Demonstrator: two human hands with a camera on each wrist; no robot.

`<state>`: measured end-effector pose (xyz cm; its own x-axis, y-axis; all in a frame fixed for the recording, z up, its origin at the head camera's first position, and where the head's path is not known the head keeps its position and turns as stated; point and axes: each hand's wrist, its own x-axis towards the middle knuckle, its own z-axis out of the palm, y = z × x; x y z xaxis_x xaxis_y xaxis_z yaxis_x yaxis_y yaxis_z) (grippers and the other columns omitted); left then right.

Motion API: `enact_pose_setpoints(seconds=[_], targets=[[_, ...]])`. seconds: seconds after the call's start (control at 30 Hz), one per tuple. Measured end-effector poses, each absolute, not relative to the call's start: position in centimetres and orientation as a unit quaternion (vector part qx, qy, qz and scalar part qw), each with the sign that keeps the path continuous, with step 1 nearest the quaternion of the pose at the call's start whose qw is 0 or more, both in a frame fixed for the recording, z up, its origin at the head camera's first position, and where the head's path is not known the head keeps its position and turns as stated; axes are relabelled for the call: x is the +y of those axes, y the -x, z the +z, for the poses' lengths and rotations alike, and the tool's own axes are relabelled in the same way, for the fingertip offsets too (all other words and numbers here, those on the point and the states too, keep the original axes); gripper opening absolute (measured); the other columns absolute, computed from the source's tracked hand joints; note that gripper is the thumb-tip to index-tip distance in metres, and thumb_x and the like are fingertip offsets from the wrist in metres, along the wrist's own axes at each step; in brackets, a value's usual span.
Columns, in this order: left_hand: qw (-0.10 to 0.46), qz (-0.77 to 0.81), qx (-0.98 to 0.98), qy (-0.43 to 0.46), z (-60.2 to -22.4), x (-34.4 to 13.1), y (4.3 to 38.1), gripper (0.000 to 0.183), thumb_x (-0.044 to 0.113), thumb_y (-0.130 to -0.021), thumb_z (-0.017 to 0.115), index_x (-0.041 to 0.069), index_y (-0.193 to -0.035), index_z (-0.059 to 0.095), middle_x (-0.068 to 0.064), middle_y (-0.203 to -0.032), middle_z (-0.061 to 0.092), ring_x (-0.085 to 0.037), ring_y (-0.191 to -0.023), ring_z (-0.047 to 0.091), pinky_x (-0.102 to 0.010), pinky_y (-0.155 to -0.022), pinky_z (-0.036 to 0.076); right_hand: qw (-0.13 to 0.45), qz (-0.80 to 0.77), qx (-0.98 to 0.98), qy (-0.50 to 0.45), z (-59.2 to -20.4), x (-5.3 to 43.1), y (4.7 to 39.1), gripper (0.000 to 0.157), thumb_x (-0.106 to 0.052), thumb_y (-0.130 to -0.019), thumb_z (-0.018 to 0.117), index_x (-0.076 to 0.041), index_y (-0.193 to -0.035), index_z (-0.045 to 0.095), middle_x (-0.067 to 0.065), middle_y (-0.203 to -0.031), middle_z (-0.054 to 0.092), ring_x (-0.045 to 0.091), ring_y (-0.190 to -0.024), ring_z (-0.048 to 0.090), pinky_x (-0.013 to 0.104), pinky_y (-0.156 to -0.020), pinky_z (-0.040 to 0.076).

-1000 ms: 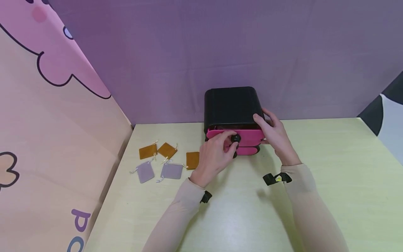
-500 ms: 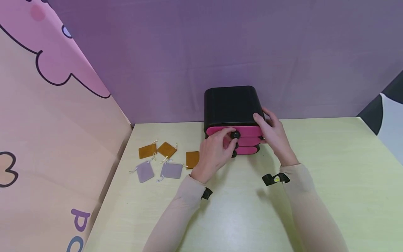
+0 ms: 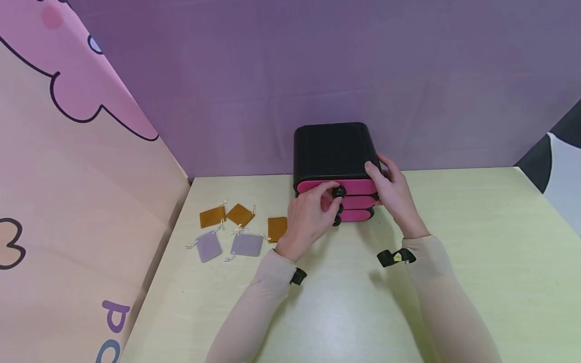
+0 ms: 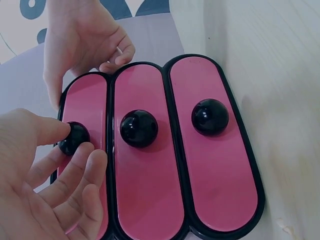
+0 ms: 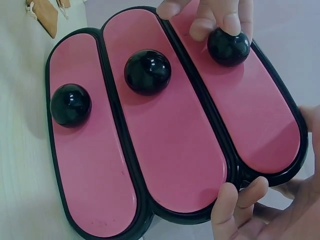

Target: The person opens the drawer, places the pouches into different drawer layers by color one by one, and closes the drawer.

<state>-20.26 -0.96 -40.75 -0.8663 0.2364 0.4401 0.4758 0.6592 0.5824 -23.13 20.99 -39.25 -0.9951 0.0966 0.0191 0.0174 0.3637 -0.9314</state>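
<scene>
Head view: left hand (image 3: pixel 306 221) pinches the top knob (image 3: pixel 339 191) midway along the sideways-long drawer front (image 3: pixel 361 187); right hand (image 3: pixel 397 197) grasps the cabinet's right side (image 5: pixel 303 134).

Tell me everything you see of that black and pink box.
The box is glossy black, seemingly plastic, with rounded corners. Its three stacked pink drawers look shut; each bears a round black knob. It stands on the table. The left hand pinches the top knob; the right hand grips the box's side.
</scene>
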Motion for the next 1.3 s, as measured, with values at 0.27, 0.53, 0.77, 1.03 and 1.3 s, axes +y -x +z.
enact_pose_setpoints(seconds=[0.27,0.53,0.77,1.03,1.3], targets=[[0.099,-0.435,-0.880,0.161,-41.5,-1.1,19.7,0.039,0.030,-0.101,0.071,0.021,-0.138,0.065,0.006,-0.104,0.082,-0.007,-0.081,0.072,-0.025,-0.076,0.051,0.035,0.553,-0.831,0.040,-39.2,20.9,23.3,0.083,-0.068,-0.103,0.047,-0.027,-0.171,0.023,0.022,-0.157,0.048,0.033,-0.119,0.056,0.029,-0.070,0.059],[0.092,-0.439,-0.880,0.157,-43.0,-1.5,19.6,0.028,0.029,-0.101,0.070,0.021,-0.128,0.072,0.006,-0.102,0.080,-0.006,-0.083,0.073,-0.024,-0.077,0.053,0.034,0.540,-0.840,0.038,-39.2,21.0,23.2,0.085,-0.070,-0.103,0.046,-0.026,-0.171,0.022,0.023,-0.156,0.049,0.033,-0.116,0.056,0.030,-0.068,0.059],[0.085,-0.406,-0.897,0.150,-43.8,-1.3,19.7,0.026,0.029,-0.102,0.069,0.025,-0.127,0.075,0.009,-0.099,0.077,-0.004,-0.083,0.069,-0.024,-0.072,0.050,0.031,0.541,-0.839,0.039,-39.3,21.0,23.2,0.084,-0.070,-0.103,0.045,-0.028,-0.172,0.021,0.023,-0.157,0.048,0.035,-0.119,0.056,0.033,-0.073,0.060],[0.089,-0.381,-0.908,0.150,-44.3,-1.0,19.8,0.028,0.030,-0.102,0.068,0.028,-0.129,0.075,0.009,-0.098,0.078,-0.006,-0.082,0.067,-0.026,-0.069,0.047,0.037,0.542,-0.839,0.037,-39.3,21.1,23.1,0.083,-0.069,-0.103,0.047,-0.027,-0.171,0.023,0.022,-0.154,0.051,0.028,-0.110,0.056,0.031,-0.070,0.059],[0.077,-0.392,-0.902,0.161,-44.5,-0.8,20.0,0.030,0.029,-0.104,0.067,0.028,-0.133,0.073,0.007,-0.103,0.080,-0.008,-0.083,0.070,-0.024,-0.070,0.047,0.040,0.544,-0.837,0.042,-39.3,21.3,23.1,0.083,-0.070,-0.103,0.047,-0.029,-0.171,0.025,0.020,-0.154,0.052,0.025,-0.107,0.056,0.030,-0.067,0.057]])
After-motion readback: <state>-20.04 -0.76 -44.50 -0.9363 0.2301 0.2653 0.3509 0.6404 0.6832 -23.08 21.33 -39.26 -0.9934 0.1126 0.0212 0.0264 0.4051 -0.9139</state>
